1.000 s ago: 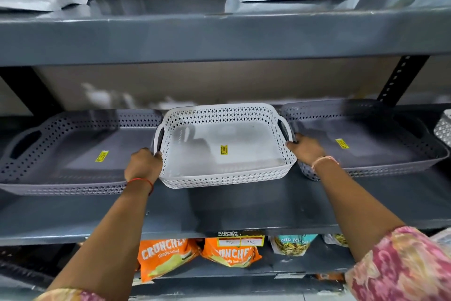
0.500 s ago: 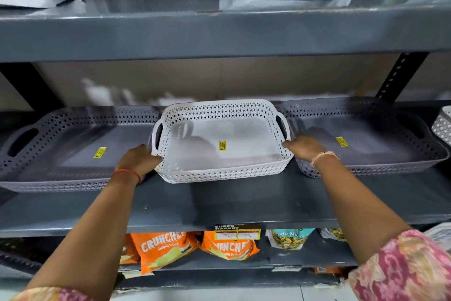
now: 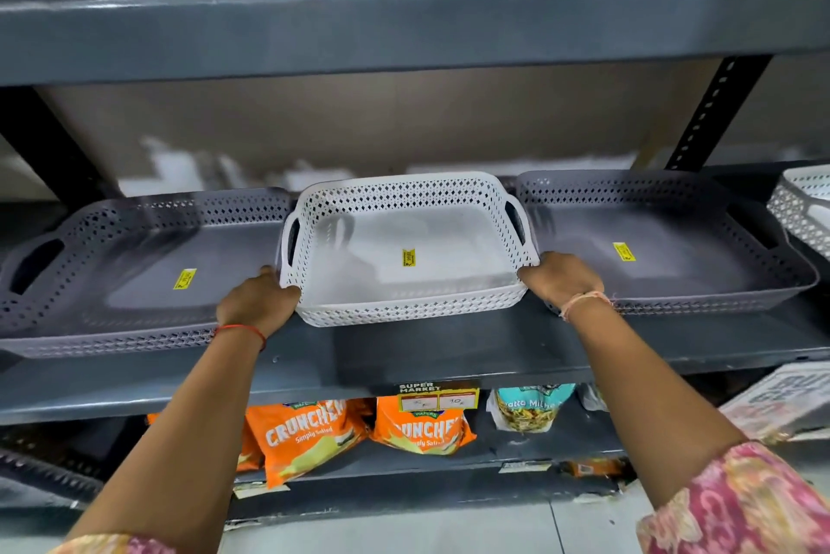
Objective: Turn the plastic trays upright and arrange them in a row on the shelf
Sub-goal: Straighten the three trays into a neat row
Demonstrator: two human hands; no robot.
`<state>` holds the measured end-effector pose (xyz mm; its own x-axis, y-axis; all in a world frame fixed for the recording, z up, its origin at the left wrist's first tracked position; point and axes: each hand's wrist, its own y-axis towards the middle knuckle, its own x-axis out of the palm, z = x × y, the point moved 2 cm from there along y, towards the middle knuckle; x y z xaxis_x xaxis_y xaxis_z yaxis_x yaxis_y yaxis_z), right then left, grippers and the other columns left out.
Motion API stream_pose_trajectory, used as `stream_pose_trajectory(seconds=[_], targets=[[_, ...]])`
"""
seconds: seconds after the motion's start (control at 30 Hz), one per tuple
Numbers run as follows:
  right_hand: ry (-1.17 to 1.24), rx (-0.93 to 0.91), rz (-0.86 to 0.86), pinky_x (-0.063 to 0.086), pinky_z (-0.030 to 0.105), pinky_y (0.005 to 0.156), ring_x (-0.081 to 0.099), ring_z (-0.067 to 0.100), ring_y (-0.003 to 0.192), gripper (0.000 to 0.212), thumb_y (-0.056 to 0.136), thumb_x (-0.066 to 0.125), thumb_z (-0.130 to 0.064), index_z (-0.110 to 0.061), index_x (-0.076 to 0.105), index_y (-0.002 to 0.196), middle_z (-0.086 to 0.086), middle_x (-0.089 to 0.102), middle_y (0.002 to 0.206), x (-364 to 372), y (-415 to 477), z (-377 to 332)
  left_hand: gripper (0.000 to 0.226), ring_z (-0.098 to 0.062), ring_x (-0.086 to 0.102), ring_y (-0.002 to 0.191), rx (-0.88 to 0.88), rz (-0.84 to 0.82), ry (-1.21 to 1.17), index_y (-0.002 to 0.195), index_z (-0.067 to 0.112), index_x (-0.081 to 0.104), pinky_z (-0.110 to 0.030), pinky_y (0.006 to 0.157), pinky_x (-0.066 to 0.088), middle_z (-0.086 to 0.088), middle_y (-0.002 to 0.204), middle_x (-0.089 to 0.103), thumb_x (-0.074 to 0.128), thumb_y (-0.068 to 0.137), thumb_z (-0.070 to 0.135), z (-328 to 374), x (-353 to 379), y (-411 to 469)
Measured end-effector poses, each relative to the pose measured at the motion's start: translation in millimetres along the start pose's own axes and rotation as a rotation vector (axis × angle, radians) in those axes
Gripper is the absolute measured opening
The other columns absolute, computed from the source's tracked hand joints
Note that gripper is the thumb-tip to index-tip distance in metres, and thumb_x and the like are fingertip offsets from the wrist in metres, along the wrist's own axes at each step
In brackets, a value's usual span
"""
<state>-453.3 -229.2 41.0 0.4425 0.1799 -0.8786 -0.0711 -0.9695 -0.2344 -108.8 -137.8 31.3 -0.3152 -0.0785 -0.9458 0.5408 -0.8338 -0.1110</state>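
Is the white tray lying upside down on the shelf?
No, the white tray sits upright on the shelf, its open side facing up and a yellow sticker visible inside.

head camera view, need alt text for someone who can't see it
Two bare hands, left hand and right hand, grip the front corners of an upright white tray on a grey metal shelf. An upright grey tray sits on each side, left grey tray and right grey tray. Orange snack bags lie on the shelf below.

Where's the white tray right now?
The white tray sits upright mid-shelf in the head view, between two grey trays, with the left hand and right hand at its front corners.
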Motion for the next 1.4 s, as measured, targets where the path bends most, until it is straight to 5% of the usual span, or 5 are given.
stream_pose_trajectory(seconds=[0.3,0.5,0.7,1.07,1.4], targets=[[0.147,-0.035,-0.138,0.035,0.026,0.059,0.051,0.029,0.086,0.011,0.083,0.05,-0.017,-0.007,0.05,0.088,0.012,0.053,0.093,-8.3,-27.7,13.1,0.04,-0.038,0.057,0.104,0.009,-0.028,0.026,0.121,0.006,0.042,-0.033,0.074,0.039,-0.021,0.117,0.061,0.045,0.087,0.028,-5.0,0.8,-30.3],[0.169,-0.063,-0.146,0.033,0.024,0.051,0.052,0.028,0.082,0.022,0.083,0.053,-0.017,-0.015,0.044,0.063,0.003,0.051,0.072,-10.8,-43.8,22.0,0.042,-0.038,0.057,0.102,0.022,-0.005,0.043,0.121,0.007,0.043,-0.033,0.075,0.04,-0.02,0.115,0.062,0.046,0.086,0.03,-10.9,1.1,-46.2],[0.124,-0.05,-0.162,0.043,0.029,0.07,0.058,0.029,0.091,0.011,0.078,0.057,-0.025,-0.014,0.054,0.077,0.011,0.062,0.096,-11.0,-51.1,25.6,0.041,-0.038,0.058,0.099,0.057,0.0,0.045,0.118,0.007,0.044,-0.035,0.076,0.043,-0.019,0.113,0.063,0.048,0.086,0.033,-16.3,1.0,-51.6],[0.097,-0.059,-0.177,0.037,0.025,0.058,0.054,0.026,0.087,0.018,0.079,0.059,-0.025,-0.022,0.046,0.067,0.007,0.057,0.092,-11.2,-57.1,27.2,0.041,-0.038,0.059,0.098,0.069,0.0,0.016,0.116,0.007,0.045,-0.038,0.081,0.048,-0.019,0.111,0.065,0.049,0.085,0.034,-20.2,1.7,-54.1],[0.077,-0.064,-0.162,0.038,0.026,0.061,0.053,0.025,0.09,0.019,0.08,0.059,-0.027,-0.015,0.052,0.093,0.007,0.057,0.1,-9.3,-54.8,28.2,0.041,-0.038,0.059,0.097,0.081,0.007,0.019,0.114,0.007,0.045,-0.038,0.079,0.048,-0.018,0.109,0.065,0.049,0.085,0.035,-20.8,3.4,-53.3]])
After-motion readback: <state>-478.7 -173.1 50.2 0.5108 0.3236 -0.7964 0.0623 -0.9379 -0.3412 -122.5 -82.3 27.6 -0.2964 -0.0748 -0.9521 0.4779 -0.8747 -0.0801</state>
